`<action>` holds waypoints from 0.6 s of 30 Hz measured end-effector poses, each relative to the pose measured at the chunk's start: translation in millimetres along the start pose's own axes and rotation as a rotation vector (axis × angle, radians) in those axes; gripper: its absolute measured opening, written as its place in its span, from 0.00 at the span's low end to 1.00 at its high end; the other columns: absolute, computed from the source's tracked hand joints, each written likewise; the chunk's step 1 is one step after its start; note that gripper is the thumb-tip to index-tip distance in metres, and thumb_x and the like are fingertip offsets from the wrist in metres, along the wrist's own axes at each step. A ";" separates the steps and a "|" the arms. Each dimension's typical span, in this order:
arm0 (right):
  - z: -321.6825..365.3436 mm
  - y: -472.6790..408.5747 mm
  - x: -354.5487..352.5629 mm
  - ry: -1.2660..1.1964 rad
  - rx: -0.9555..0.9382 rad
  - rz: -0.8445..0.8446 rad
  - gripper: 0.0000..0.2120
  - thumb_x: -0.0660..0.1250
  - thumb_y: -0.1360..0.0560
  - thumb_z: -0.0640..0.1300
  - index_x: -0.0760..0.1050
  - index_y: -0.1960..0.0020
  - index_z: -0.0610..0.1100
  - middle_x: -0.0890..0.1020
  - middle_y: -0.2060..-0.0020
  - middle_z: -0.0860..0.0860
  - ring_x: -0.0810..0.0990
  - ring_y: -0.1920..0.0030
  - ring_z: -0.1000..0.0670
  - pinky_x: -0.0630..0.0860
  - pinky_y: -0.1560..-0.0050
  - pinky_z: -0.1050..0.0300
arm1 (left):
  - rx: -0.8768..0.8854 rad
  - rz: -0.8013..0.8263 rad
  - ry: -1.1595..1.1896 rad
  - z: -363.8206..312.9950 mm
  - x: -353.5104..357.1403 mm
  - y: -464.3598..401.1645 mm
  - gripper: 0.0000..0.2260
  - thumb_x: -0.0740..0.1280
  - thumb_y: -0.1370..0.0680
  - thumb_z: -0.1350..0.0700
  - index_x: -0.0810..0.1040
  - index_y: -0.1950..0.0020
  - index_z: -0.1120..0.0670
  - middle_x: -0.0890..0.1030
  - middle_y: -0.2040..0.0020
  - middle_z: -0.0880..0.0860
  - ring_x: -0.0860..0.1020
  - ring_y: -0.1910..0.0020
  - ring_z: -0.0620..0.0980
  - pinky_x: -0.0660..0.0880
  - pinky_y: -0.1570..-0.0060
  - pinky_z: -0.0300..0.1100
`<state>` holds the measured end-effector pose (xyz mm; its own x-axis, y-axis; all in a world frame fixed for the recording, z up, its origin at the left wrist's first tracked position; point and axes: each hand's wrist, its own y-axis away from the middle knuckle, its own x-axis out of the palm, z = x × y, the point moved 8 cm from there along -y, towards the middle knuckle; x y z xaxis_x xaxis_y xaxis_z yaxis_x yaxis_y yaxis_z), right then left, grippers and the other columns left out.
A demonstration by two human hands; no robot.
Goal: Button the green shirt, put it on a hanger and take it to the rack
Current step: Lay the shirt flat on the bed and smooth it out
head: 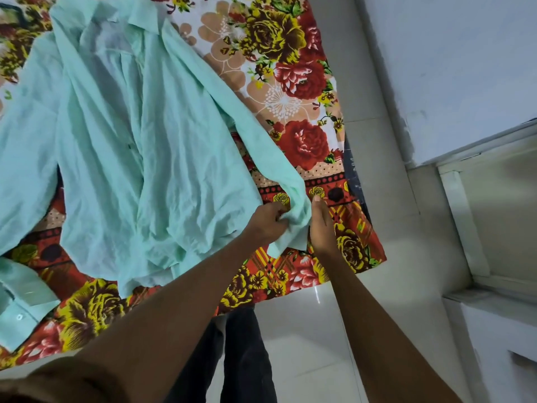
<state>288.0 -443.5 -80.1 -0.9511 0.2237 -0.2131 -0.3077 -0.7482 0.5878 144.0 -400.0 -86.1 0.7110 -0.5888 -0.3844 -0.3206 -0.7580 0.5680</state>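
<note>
The light green shirt (122, 135) lies spread on a flowered bedsheet (290, 91), collar at the top, front placket running down the middle. Its right sleeve stretches down toward the bed's near corner. My left hand (268, 221) grips the cuff end of that sleeve with curled fingers. My right hand (321, 225) holds the same cuff from the right side, thumb up along the cloth; its fingers are hidden behind the hand. The other sleeve's cuff, with a white button (19, 317), lies at the lower left. No hanger or rack is in view.
The bed's corner (374, 257) ends beside a pale tiled floor (305, 330). A white wall and a white ledge or frame (465, 222) stand to the right. My dark trouser legs (244, 359) are below the bed edge.
</note>
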 end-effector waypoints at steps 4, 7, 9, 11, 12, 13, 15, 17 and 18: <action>5.3 1.6 -10.5 0.027 -0.054 0.041 0.14 0.53 0.13 0.55 0.76 0.39 0.54 0.82 0.46 0.53 0.83 0.46 0.60 0.80 0.47 0.65 | -0.354 0.062 0.717 9.6 20.0 -1.4 0.08 0.63 0.18 0.65 0.76 0.56 0.57 0.80 0.58 0.58 0.79 0.61 0.56 0.78 0.63 0.46; 4.1 -7.9 -16.5 0.167 -0.076 0.110 0.21 0.63 0.17 0.58 0.71 0.27 0.52 0.81 0.38 0.54 0.82 0.40 0.54 0.82 0.44 0.55 | -0.466 0.051 1.065 5.8 27.4 -2.3 0.09 0.59 0.15 0.62 0.78 0.42 0.61 0.83 0.48 0.60 0.81 0.55 0.56 0.81 0.60 0.47; 6.4 -14.1 -24.2 0.220 -0.081 0.090 0.24 0.70 0.19 0.53 0.70 0.25 0.50 0.80 0.37 0.55 0.80 0.39 0.54 0.80 0.46 0.58 | -0.474 0.023 1.150 4.9 27.8 -4.4 0.13 0.60 0.15 0.58 0.78 0.35 0.61 0.83 0.41 0.60 0.83 0.51 0.55 0.81 0.53 0.48; 6.6 -21.3 -40.1 0.192 -0.055 -0.026 0.25 0.72 0.21 0.49 0.71 0.26 0.50 0.78 0.34 0.51 0.79 0.36 0.50 0.80 0.42 0.54 | -0.485 0.040 1.204 -1.8 29.6 -4.3 0.16 0.61 0.14 0.51 0.79 0.34 0.59 0.84 0.39 0.60 0.83 0.48 0.55 0.81 0.49 0.49; 6.6 -21.7 -46.4 0.183 -0.038 -0.083 0.25 0.72 0.21 0.49 0.71 0.26 0.50 0.78 0.33 0.50 0.77 0.34 0.49 0.79 0.40 0.54 | -0.471 0.062 1.209 -6.3 30.5 -4.6 0.17 0.62 0.15 0.49 0.79 0.32 0.58 0.84 0.38 0.59 0.83 0.46 0.56 0.81 0.46 0.51; 8.9 -20.5 -50.9 0.215 -0.051 -0.133 0.24 0.72 0.20 0.50 0.71 0.26 0.49 0.77 0.32 0.49 0.76 0.33 0.49 0.78 0.39 0.54 | -0.436 0.065 1.199 -11.1 30.2 -5.9 0.18 0.62 0.15 0.50 0.77 0.30 0.59 0.83 0.37 0.59 0.82 0.45 0.56 0.80 0.44 0.53; 22.9 -10.9 -57.1 0.376 -0.196 -0.241 0.23 0.68 0.20 0.58 0.74 0.30 0.48 0.78 0.34 0.50 0.76 0.34 0.48 0.78 0.39 0.54 | -0.357 0.019 1.175 -17.3 28.2 -9.6 0.18 0.62 0.15 0.56 0.74 0.27 0.59 0.81 0.38 0.60 0.80 0.46 0.56 0.80 0.45 0.53; 38.3 5.4 -52.4 0.396 -0.330 -0.233 0.25 0.64 0.21 0.65 0.75 0.33 0.49 0.78 0.37 0.51 0.76 0.37 0.50 0.78 0.44 0.62 | -0.314 -0.013 1.194 -24.4 26.8 -8.3 0.16 0.61 0.15 0.60 0.74 0.27 0.59 0.82 0.42 0.59 0.81 0.52 0.53 0.81 0.54 0.47; 38.1 10.2 -44.1 0.352 -0.320 -0.146 0.26 0.64 0.22 0.66 0.74 0.33 0.50 0.77 0.38 0.52 0.77 0.38 0.53 0.77 0.48 0.67 | -0.295 -0.008 1.217 -27.8 27.4 -8.5 0.16 0.60 0.15 0.60 0.74 0.28 0.60 0.82 0.44 0.58 0.82 0.53 0.53 0.82 0.58 0.44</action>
<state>325.7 -437.2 -35.0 -0.8148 0.1572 -0.5580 -0.3603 -0.8913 0.2752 183.6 -401.9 -81.2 0.8789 0.1758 0.4434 -0.2733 -0.5761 0.7703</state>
